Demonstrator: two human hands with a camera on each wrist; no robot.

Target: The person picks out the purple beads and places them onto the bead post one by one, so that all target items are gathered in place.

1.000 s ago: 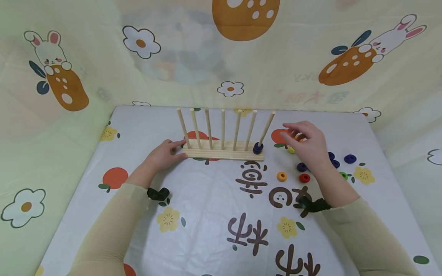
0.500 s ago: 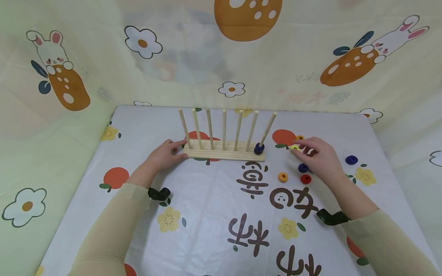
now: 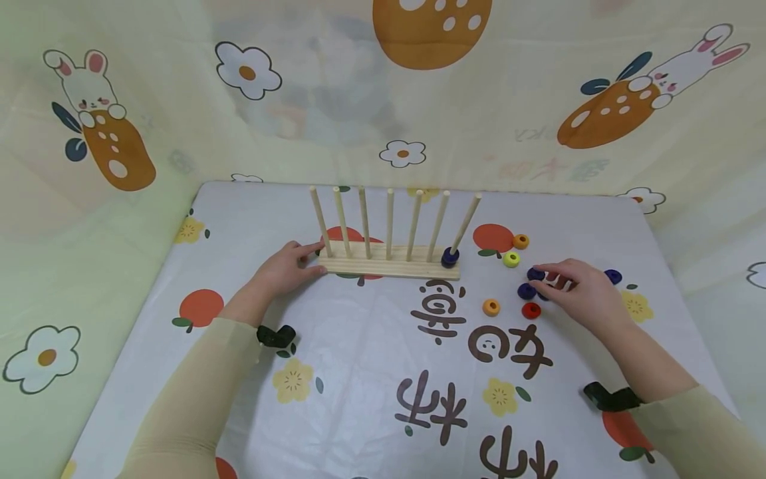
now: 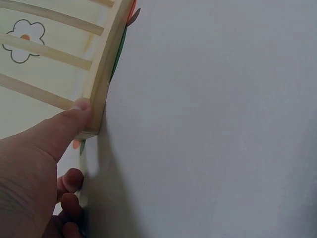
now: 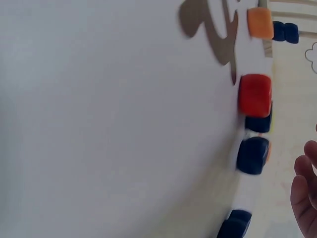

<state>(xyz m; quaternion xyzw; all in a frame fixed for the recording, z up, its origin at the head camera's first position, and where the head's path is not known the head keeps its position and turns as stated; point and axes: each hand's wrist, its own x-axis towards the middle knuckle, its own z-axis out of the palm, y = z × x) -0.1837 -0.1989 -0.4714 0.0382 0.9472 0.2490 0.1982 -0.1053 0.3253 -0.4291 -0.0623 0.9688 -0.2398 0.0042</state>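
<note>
In the head view a wooden peg stand [image 3: 389,268] with several upright pegs stands near the back of the table. Blue beads [image 3: 450,257] sit at the foot of its rightmost peg. My left hand [image 3: 291,267] grips the stand's left end between thumb and forefinger; in the left wrist view the thumb [image 4: 59,131] lies on the wood. Over the loose beads on the right, my right hand [image 3: 577,289] pinches a blue bead [image 3: 535,273] at thumb and fingertip. In the right wrist view only some fingers [image 5: 303,193] show, and that bead is out of sight.
Close to the right hand lie a blue bead [image 3: 526,291], a red bead [image 3: 531,311], a yellow-green bead [image 3: 511,259] and orange beads [image 3: 491,307]. Another blue bead [image 3: 613,276] lies behind the hand. A patterned cloth wall [image 3: 323,120] rises behind the table.
My right hand has come down from beside the stand and shifted right and nearer, to the blue beads. The yellow-green and orange beads at the back are uncovered. The left hand stays put.
</note>
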